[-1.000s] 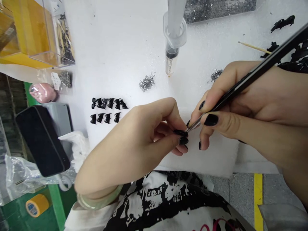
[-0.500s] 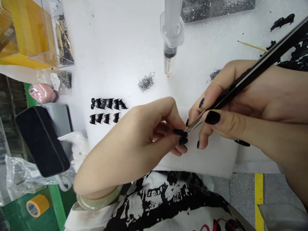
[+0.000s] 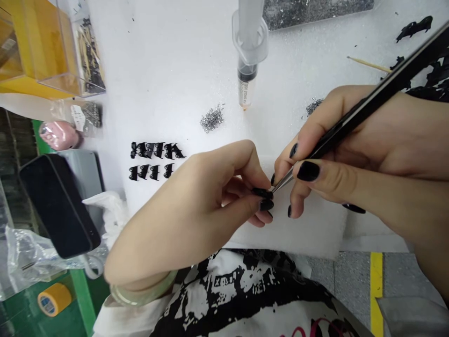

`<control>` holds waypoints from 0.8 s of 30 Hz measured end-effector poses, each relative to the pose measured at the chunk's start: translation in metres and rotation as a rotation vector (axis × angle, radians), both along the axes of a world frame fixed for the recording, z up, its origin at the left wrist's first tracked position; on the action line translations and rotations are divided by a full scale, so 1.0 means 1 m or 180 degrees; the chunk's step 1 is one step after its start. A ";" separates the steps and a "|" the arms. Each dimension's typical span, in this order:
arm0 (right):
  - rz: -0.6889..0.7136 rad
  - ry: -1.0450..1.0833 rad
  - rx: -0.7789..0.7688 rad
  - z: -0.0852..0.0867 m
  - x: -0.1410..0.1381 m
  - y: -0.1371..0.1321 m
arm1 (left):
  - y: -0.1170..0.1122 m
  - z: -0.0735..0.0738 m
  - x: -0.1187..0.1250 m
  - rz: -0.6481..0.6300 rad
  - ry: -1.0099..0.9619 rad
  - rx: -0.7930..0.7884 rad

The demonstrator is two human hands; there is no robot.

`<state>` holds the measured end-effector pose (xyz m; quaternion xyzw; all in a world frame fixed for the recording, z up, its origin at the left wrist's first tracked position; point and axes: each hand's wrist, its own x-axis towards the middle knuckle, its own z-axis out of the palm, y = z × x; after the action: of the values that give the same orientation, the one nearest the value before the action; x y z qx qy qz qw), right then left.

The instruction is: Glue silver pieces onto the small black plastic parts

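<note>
Between the thumb and fingertips of my left hand [image 3: 224, 192] is pinched a small black plastic piece [image 3: 263, 192], mostly hidden by the fingers. My right hand [image 3: 336, 154] grips black-handled tweezers [image 3: 345, 124] with bare metal tips. Those tips touch the right end of the black piece, and whether they hold anything tiny cannot be made out. Two rows of small black parts [image 3: 156, 150] lie left of my hands on the white foam sheet [image 3: 168, 79]. Beyond them sits a little heap of tiny metal bits [image 3: 212, 120], and another heap [image 3: 313, 106] is partly behind my right hand.
A syringe [image 3: 247, 70] stands on the sheet ahead. More black parts [image 3: 414, 29] and a thin wooden stick [image 3: 370, 63] lie at the far right. On the left are a yellow box [image 3: 45, 56], a black phone-like object [image 3: 59, 203] and a tape roll [image 3: 54, 299].
The tweezer tips have drawn closer together at the black piece. Both hands keep nearly the same place, while the view has shifted very slightly.
</note>
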<state>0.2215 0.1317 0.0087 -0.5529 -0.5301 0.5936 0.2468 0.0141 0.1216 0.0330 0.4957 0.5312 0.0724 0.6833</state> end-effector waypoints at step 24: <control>0.0323 0.0177 0.0730 -0.009 0.005 -0.012 | -0.003 -0.004 0.000 0.0114 -0.0109 0.0127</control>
<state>0.2264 0.1202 -0.0001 -0.4769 -0.6148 0.5558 0.2928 0.0137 0.1189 0.0286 0.4984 0.5266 0.1037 0.6808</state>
